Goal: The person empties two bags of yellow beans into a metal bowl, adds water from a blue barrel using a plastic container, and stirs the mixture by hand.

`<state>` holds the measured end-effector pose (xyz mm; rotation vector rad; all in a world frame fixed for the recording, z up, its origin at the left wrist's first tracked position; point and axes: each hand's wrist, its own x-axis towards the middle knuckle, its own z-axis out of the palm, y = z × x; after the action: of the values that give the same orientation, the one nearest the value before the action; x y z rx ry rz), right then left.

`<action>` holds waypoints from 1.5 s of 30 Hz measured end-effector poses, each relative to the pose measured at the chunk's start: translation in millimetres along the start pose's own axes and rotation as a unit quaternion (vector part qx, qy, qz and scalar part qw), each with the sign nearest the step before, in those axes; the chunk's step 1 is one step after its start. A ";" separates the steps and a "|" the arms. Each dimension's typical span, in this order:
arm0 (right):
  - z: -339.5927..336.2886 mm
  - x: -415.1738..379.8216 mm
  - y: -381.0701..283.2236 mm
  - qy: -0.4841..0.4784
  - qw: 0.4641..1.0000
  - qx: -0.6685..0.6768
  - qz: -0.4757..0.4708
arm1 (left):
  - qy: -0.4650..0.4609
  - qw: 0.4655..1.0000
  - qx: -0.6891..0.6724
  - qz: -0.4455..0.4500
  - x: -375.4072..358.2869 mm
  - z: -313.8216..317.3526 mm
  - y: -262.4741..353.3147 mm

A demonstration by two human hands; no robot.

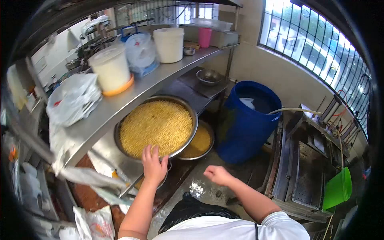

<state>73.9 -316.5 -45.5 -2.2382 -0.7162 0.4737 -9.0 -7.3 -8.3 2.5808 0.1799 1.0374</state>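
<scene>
A wide metal bowl (pixel 195 127) heaped with pale yellow soybeans (pixel 157 125) sits on the shelf level below the steel counter. My left hand (pixel 155 167) is at its near rim, fingers spread and overlapping the edge of the beans. Lower and to the right, partly covered by the big bowl, is a second metal bowl (pixel 211 149) with yellow beans (pixel 200 142) in it. My right hand (pixel 219 175) hangs over the floor in front of me, its fingers curled closed with nothing showing in them. Under my left hand, another metal container is mostly hidden.
Above the bowls, a steel shelf (pixel 168 71) carries white buckets (pixel 168 45) and plastic bags (pixel 74 98). A blue barrel (pixel 248 128) with a hose (pixel 294 109) stands to the right. Farther right are a metal sink unit (pixel 306 176) and a green bucket (pixel 338 188).
</scene>
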 end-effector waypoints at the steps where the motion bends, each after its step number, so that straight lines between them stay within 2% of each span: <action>1: 2.2 18.3 13.3 -0.006 0.999 -0.021 -0.027 | -0.017 1.000 0.012 0.002 13.4 15.1 -0.8; 2: 2.2 34.6 25.8 -0.016 0.998 -0.042 -0.053 | -0.036 0.999 0.026 0.002 25.6 29.2 -1.4; 3: -10.2 44.1 20.9 -0.024 0.998 -0.051 -0.014 | -0.101 0.994 0.024 -0.027 36.3 44.3 -3.9; 4: -24.7 56.4 22.9 -0.020 0.998 -0.055 -0.006 | -0.103 0.994 0.015 -0.024 48.9 51.2 1.6; 7: -80.3 96.0 44.8 0.069 0.996 -0.039 0.045 | -0.241 0.967 0.030 -0.075 76.6 56.8 18.7; 9: -133.4 127.2 66.6 0.168 0.983 -0.066 0.036 | -0.245 0.967 0.021 -0.071 79.0 60.7 13.8; 10: -166.1 145.6 76.5 0.192 0.977 -0.041 0.086 | -0.250 0.966 0.020 -0.069 79.4 61.9 11.1; 11: -193.5 170.7 118.0 0.241 0.968 -0.039 0.060 | -0.256 0.964 0.019 -0.068 81.7 62.2 10.5; 13: -255.4 219.5 182.0 0.296 0.947 0.010 0.123 | -0.275 0.957 0.012 -0.097 86.7 63.2 12.0; 15: -318.0 260.0 204.9 0.352 0.913 0.058 0.198 | -0.289 0.951 0.023 -0.107 90.4 67.7 13.7; 16: -344.3 290.5 245.2 0.389 0.895 0.038 0.216 | -0.295 0.948 0.033 -0.119 92.6 71.4 14.5; 17: -368.2 319.4 287.6 0.425 0.880 -0.092 0.190 | -0.296 0.947 0.040 -0.122 93.4 75.6 13.8; 18: -387.4 356.3 337.6 0.439 0.872 -0.015 0.214 | -0.299 0.944 0.046 -0.130 94.7 78.3 13.2; 20: -423.3 393.0 324.3 0.365 0.861 0.159 0.317 | -0.304 0.943 0.072 -0.118 97.5 81.3 17.2; 22: -435.1 442.3 347.9 0.426 0.751 0.375 0.337 | -0.327 0.928 0.093 -0.153 107.4 80.2 31.6; 23: -443.2 462.3 356.2 0.427 0.693 0.469 0.343 | -0.347 0.915 0.105 -0.176 110.6 83.0 35.0; 24: -445.5 486.5 403.2 0.434 0.673 0.512 0.311 | -0.353 0.910 0.117 -0.183 108.3 88.0 32.3; 26: -450.1 515.4 424.3 0.444 0.523 0.674 0.272 | -0.316 0.920 0.140 -0.183 99.9 93.8 27.0; 28: -443.1 552.0 514.6 0.400 0.455 0.753 0.258 | -0.305 0.920 0.161 -0.188 102.1 97.2 24.1; 30: -429.4 571.8 561.4 0.349 0.431 0.783 0.280 | -0.307 0.927 0.135 -0.167 102.0 100.2 17.3; 32: -409.5 579.4 614.1 0.330 0.596 0.672 0.292 | -0.312 0.918 0.148 -0.194 103.5 99.1 21.0; 34: -421.7 562.6 606.8 0.265 0.625 0.635 0.368 | -0.291 0.911 0.156 -0.248 112.9 102.1 28.2; 36: -444.8 514.1 571.1 0.199 0.720 0.563 0.353 | -0.261 0.904 0.153 -0.302 115.2 112.8 29.1; 37: -435.1 474.8 472.3 0.200 0.716 0.611 0.272 | -0.241 0.898 0.170 -0.326 121.8 123.2 33.7; 38: -430.0 467.3 491.2 0.254 0.775 0.536 0.219 | -0.219 0.896 0.200 -0.330 125.5 135.4 36.9; 39: -433.3 443.3 462.6 0.256 0.812 0.462 0.250 | -0.222 0.889 0.208 -0.341 140.7 142.3 48.0; 41: -428.7 422.6 497.8 0.264 0.900 0.272 0.216 | -0.222 0.881 0.238 -0.343 161.2 158.8 50.4; 42: -426.8 424.6 473.4 0.253 0.907 0.266 0.206 | -0.232 0.884 0.235 -0.332 175.0 163.2 49.3; 44: -418.1 398.1 416.8 0.375 0.920 0.054 0.101 | -0.253 0.886 0.234 -0.310 199.2 170.5 40.0; 45: -422.0 393.9 391.8 0.394 0.917 0.007 0.060 | -0.263 0.887 0.238 -0.297 209.5 175.1 29.1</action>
<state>737.8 -524.4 -98.1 -2.1984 -0.1439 -0.3737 263.1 -31.2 20.3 2.7985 1.1115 0.0539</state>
